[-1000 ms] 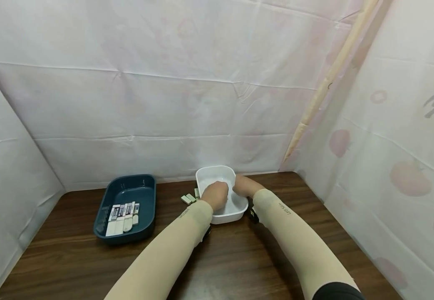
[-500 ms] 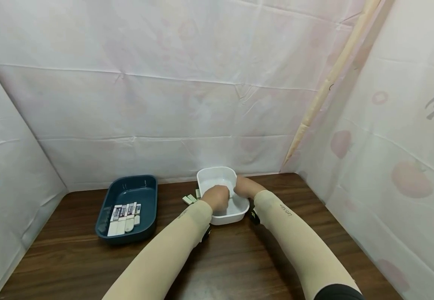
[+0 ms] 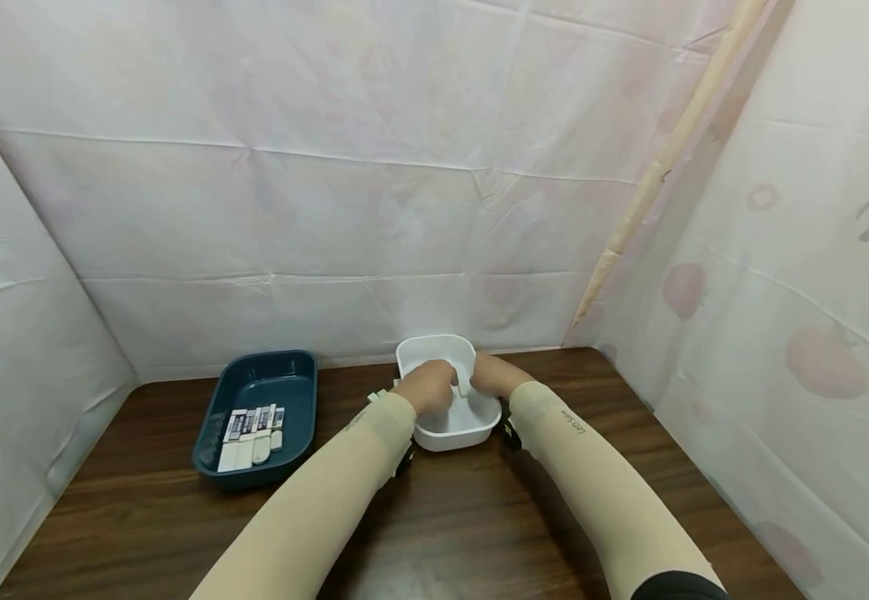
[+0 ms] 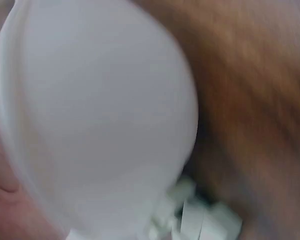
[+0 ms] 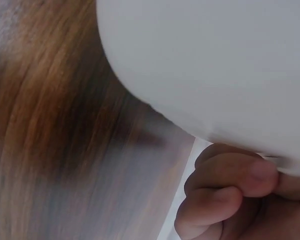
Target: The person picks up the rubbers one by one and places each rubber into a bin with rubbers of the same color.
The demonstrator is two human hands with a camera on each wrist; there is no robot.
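Both hands, left (image 3: 427, 386) and right (image 3: 488, 374), together over the white rounded plastic tub (image 3: 443, 431), grip unclear.

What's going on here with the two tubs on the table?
A person has both hands over the white tub on the wooden table. The left hand and right hand meet above it; what they hold is hidden. A few small pale blocks lie beside it, and more lie in rows in the dark blue tub.
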